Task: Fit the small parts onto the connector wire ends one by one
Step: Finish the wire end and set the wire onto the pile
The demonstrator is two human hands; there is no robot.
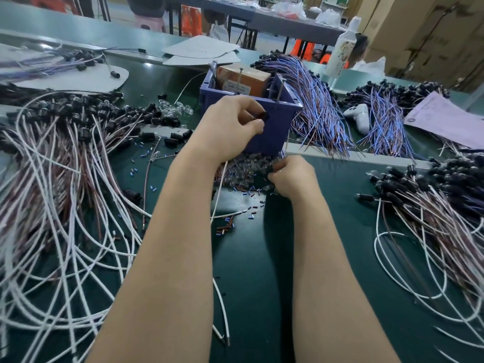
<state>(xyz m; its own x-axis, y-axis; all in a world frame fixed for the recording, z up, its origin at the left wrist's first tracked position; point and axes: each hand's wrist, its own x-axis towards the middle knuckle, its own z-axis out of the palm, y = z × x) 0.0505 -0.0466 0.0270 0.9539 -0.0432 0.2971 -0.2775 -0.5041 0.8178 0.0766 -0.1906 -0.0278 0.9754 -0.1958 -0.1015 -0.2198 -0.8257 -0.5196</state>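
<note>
A dark green bench [340,231] is running across a workshop, with cardboard boxes [432,35] standing at the back at one o'clock. A blue plastic bin [272,138] is sitting at twelve o'clock from the hands, holding an orange-brown carton [246,77] and thin metal rods [280,93].

The left hand [230,124] is hovering in front of the bin's near wall, pinching a small black cap [264,116] between thumb and fingertips. The right hand [290,176] is lying lower, at four o'clock from the left. Its fingers are curling into a heap of clear small parts [241,171] at the bin's foot, and I cannot tell whether they are grasping one.

Tiny blue and brown sleeves [227,226] are lying scattered at six o'clock from that heap. White and brown wires [52,179] with black ends are sprawling at nine o'clock and at three o'clock. Blue and purple wires [314,100] are fanning out at two o'clock from the bin.
</note>
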